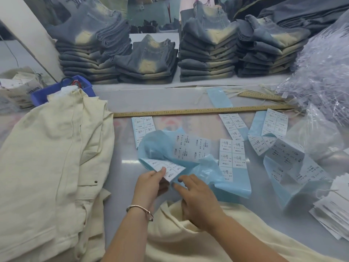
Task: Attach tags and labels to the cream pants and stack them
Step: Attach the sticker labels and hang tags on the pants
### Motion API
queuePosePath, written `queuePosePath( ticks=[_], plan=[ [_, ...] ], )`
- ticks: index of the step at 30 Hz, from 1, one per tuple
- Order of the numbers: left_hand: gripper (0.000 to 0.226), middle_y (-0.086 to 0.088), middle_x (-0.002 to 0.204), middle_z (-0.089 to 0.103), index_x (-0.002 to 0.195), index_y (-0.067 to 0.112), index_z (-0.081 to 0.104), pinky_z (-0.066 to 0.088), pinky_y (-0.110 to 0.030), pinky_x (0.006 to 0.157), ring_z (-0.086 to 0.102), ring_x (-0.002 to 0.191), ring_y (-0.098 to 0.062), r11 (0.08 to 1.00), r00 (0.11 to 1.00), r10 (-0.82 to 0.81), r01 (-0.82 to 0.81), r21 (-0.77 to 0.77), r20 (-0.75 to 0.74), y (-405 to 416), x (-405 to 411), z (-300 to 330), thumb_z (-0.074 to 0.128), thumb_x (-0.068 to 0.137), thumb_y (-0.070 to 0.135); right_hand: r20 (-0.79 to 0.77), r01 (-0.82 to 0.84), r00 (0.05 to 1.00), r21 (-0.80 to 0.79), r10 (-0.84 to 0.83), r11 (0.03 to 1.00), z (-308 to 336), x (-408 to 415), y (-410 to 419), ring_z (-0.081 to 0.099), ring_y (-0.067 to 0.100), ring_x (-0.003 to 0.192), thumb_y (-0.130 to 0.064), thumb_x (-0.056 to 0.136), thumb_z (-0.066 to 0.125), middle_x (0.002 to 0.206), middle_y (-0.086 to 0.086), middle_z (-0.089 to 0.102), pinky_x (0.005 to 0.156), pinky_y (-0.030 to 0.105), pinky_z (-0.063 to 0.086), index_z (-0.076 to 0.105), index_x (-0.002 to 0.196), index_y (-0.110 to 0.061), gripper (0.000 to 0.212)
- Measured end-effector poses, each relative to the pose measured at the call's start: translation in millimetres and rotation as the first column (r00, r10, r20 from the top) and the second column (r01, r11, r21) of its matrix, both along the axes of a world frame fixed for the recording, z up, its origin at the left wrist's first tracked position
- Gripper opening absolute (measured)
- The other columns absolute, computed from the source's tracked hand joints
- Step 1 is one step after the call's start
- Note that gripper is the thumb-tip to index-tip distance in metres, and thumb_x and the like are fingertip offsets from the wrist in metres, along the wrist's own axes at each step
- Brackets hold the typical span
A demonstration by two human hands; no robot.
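Left hand [151, 183] pinches a white printed label sheet on blue backing [171, 170]; right hand [198, 200] fingers [181, 187], loosely spread, touch it above cream cotton pants [188, 233].

Print on the label sheet [168, 170] pinched in my left hand [151, 184] is too small to read beyond "1103#". My right hand [198, 201] covers part of the cream pants [188, 233] beneath it, and the bottom edge cuts them off. The tag stack [336, 210] far right of my hands is blurred and cropped. The blue bin [40, 96] beyond my left hand sits half hidden behind the cream pile [47, 157].
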State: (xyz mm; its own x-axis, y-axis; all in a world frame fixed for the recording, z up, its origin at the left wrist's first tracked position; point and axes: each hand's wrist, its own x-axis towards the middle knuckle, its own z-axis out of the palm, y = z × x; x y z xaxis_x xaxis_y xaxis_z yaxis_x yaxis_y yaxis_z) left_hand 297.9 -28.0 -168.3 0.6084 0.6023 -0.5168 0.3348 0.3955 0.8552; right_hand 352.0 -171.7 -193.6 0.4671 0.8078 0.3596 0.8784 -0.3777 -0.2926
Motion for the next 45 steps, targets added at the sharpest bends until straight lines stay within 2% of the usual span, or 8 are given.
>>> queuePosePath(
  ticks=[5,11,22,26,29,32,42,45],
  plan=[
    [0.02,-0.011,0.098,0.075,0.105,0.004,0.069,0.056,-0.024,0.063,0.071,0.078,-0.017,0.995,0.978,-0.018,0.038,-0.092,0.208,9.6,-0.6,3.5,0.052,0.095,0.003,-0.474,0.299,0.869,0.272,-0.143,0.915,14.2,13.0,-4.6,0.053,0.022,0.105,0.001,0.075,0.056,0.111,0.004,0.059,0.093,0.034,0.045,0.064,0.106,-0.006,0.033],
    [0.03,-0.018,0.113,0.07,0.119,0.002,0.064,0.049,-0.042,0.09,0.067,0.099,-0.031,0.981,0.941,-0.132,0.168,-0.092,0.311,18.4,-7.2,7.5,0.045,0.095,0.001,-0.868,0.329,0.497,0.183,-0.005,0.926,41.7,34.1,-1.1,0.055,0.007,0.113,-0.004,0.08,0.071,0.116,-0.011,0.065,0.105,0.031,0.039,0.067,0.105,-0.023,0.032],
    [0.024,-0.003,0.096,0.076,0.109,0.012,0.06,0.054,-0.019,0.067,0.07,0.088,-0.013,0.983,0.95,-0.133,0.091,0.16,0.281,9.1,-12.7,2.2,0.05,0.095,-0.005,-0.751,0.288,0.66,0.232,-0.018,0.929,44.5,33.6,6.4,0.051,0.001,0.109,-0.009,0.074,0.079,0.119,-0.013,0.056,0.081,0.016,0.041,0.069,0.101,-0.027,0.034],
    [0.05,-0.006,0.105,0.069,0.132,0.012,0.042,0.056,-0.025,0.074,0.066,0.085,-0.009,0.969,0.99,-0.018,-0.017,0.245,0.139,-1.9,-12.6,4.0,0.066,0.089,0.006,-0.789,0.349,0.614,0.241,-0.027,0.905,42.3,35.7,8.8,0.052,0.005,0.075,-0.006,0.075,0.077,0.092,-0.003,0.069,0.065,0.017,0.039,0.073,0.081,-0.018,0.014],
    [0.08,-0.01,0.134,0.045,0.146,0.02,0.034,0.039,-0.029,0.099,0.049,0.118,-0.019,0.583,0.999,0.03,0.008,0.812,-0.032,-14.6,-21.3,3.1,0.078,0.079,0.023,-0.814,0.415,0.579,0.242,-0.049,0.877,39.0,35.4,10.0,0.05,0.007,0.066,-0.003,0.078,0.074,0.085,0.005,0.068,0.064,0.022,0.04,0.071,0.078,-0.018,0.015],
    [0.049,-0.008,0.134,0.052,0.122,0.021,0.065,0.036,-0.041,0.107,0.046,0.125,-0.029,0.112,0.994,-0.093,0.063,0.992,-0.053,-21.8,-23.2,6.2,0.075,0.076,0.033,-0.8,0.386,0.6,0.283,-0.006,0.878,39.5,28.9,13.1,0.055,0.002,0.071,0.0,0.08,0.07,0.091,-0.008,0.071,0.063,0.019,0.042,0.068,0.076,-0.02,0.021],
    [0.054,0.016,0.121,0.058,0.116,0.025,0.064,0.037,-0.021,0.102,0.047,0.119,-0.004,0.405,0.925,-0.341,0.307,0.861,-0.17,-22.9,-35.8,9.3,0.043,0.083,0.063,-0.916,0.325,0.396,0.203,0.063,0.924,44.9,30.4,19.3,0.06,0.019,0.081,0.016,0.075,0.053,0.092,0.011,0.066,0.084,0.041,0.052,0.057,0.107,-0.011,0.042],
    [0.036,0.013,0.124,0.059,0.121,0.022,0.064,0.038,-0.026,0.104,0.049,0.121,-0.006,0.449,0.912,-0.382,0.321,0.834,-0.145,-19.4,-35.3,7.2,0.043,0.098,0.039,-0.971,0.371,0.208,0.191,0.119,0.909,46.7,32.0,18.4,0.062,0.018,0.083,0.015,0.074,0.055,0.108,0.013,0.059,0.084,0.037,0.054,0.055,0.113,-0.013,0.048]
  ],
)
